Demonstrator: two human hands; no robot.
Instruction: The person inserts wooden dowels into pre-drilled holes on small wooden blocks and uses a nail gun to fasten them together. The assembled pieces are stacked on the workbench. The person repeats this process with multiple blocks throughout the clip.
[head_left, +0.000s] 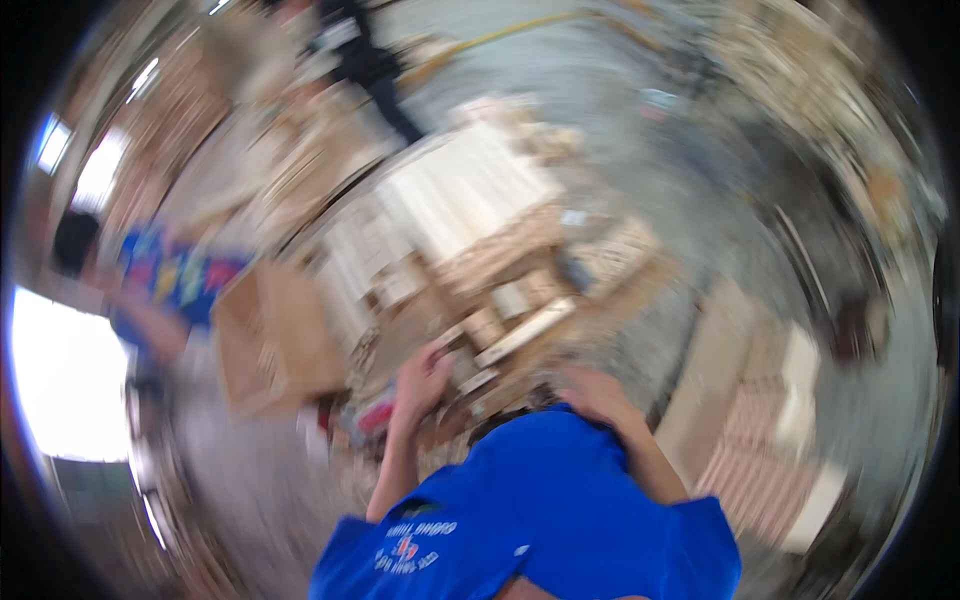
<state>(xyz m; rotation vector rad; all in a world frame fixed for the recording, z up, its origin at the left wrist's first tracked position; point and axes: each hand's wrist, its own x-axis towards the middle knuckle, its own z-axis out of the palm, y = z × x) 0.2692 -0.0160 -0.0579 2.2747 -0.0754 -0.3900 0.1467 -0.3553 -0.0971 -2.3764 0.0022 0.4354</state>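
Observation:
Motion blur smears the head view. My left hand [424,380] reaches over the near edge of the work surface, beside some short wooden blocks [482,327]. Its fingers are too smeared to show whether they grip anything. Close in front of my blue shirt is my right hand [598,394], next to a small dark object [543,394] of a kind I cannot make out. The fingers of that hand are blurred too. A long pale wooden strip [525,332] lies beyond and between my hands. Something red [376,415] lies left of my left wrist.
Stacked pale boards [470,190] stand beyond the blocks. An open cardboard box [275,335] is on the left, near a person in blue [150,310]. More stacked wood pieces [765,485] lie at the right. Another person in dark clothes [365,65] is at the far side.

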